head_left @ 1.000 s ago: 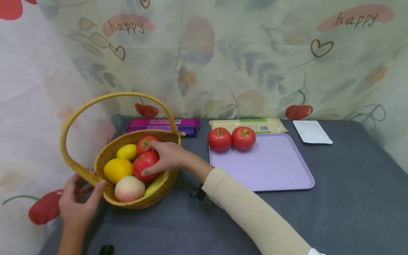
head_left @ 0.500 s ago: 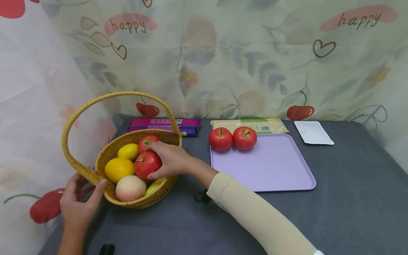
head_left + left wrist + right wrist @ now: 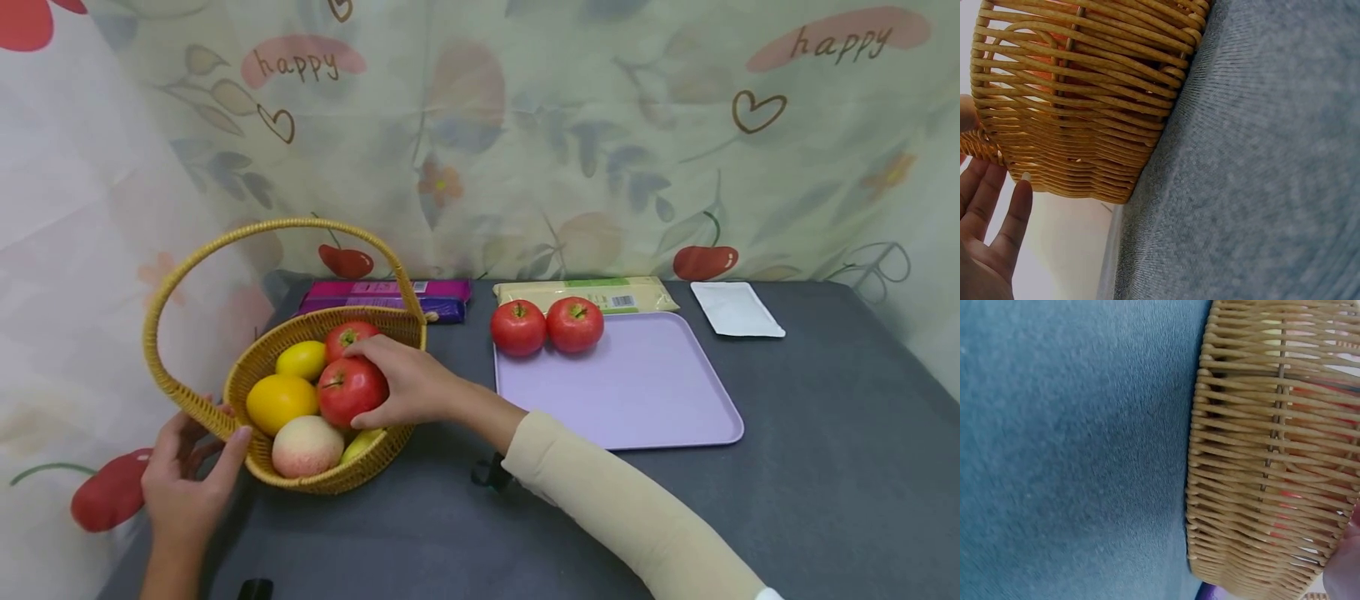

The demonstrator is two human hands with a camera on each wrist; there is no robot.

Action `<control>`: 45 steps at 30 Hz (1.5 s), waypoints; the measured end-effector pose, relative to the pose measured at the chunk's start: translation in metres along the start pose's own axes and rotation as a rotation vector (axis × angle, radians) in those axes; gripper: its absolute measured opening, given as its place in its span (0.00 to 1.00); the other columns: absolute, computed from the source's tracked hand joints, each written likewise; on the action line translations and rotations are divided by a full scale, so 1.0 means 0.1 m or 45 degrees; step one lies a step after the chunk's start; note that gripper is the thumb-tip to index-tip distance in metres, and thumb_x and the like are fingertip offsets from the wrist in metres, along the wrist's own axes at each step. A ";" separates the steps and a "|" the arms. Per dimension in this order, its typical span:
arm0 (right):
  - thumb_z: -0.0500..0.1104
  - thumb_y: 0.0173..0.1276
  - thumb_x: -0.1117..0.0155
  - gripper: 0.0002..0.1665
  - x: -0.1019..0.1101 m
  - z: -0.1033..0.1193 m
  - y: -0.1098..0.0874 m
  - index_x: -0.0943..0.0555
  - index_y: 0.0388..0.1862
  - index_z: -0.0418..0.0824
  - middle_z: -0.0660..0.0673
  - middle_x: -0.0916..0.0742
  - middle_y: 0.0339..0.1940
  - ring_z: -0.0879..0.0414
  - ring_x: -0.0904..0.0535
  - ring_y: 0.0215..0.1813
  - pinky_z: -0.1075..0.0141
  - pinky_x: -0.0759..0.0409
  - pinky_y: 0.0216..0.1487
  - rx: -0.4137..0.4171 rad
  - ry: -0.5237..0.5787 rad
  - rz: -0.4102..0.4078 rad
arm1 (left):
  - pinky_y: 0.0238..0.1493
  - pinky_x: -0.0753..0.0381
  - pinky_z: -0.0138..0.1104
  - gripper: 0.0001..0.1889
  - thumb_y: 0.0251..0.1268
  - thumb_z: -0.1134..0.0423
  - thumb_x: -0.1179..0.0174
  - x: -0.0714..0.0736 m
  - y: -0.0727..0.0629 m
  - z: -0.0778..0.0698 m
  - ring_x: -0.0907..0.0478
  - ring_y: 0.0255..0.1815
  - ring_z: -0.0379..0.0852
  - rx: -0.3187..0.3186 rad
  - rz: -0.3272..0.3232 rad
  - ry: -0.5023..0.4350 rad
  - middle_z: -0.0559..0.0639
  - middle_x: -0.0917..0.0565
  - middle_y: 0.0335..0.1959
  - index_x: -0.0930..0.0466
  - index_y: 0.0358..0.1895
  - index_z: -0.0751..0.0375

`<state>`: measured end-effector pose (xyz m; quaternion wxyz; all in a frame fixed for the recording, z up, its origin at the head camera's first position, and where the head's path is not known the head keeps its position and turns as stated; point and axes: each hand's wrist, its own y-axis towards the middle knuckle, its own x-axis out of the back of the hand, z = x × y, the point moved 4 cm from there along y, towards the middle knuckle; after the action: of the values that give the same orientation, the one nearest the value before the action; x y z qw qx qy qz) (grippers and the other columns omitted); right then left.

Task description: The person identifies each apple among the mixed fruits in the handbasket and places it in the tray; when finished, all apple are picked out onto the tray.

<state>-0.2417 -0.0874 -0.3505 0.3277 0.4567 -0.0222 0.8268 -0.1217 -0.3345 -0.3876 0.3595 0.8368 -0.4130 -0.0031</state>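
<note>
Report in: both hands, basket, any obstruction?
Right hand grips red apple at mouth of wicker basket. Left hand holds basket at handle base. Second apple, peach close beside it.

You wear a cream sleeve [image 3: 622, 500] on your right arm [image 3: 487, 408], plain and lightly creased, with a cuff [image 3: 525, 442] that stops partway along the forearm. A small white patch [image 3: 768, 593] shows at its lower end. A little black piece [image 3: 497, 475] sits by the cuff, partly hidden. Your left forearm [image 3: 176, 546] shows bare.
</note>
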 end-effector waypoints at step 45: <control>0.45 0.54 0.20 0.42 0.34 0.15 -0.87 0.28 0.67 0.45 0.52 0.22 0.61 0.57 0.22 0.57 0.63 0.19 0.55 -0.182 0.500 -0.427 | 0.45 0.23 0.19 0.30 0.54 0.78 0.30 0.00 0.00 0.01 0.20 0.46 0.37 0.009 0.006 0.013 0.47 0.17 0.51 0.24 0.63 0.68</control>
<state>-0.1943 -0.0068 -0.3384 0.4895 0.2607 0.0593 0.8300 -0.1217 -0.3356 -0.3886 0.3587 0.8371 -0.4131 0.0035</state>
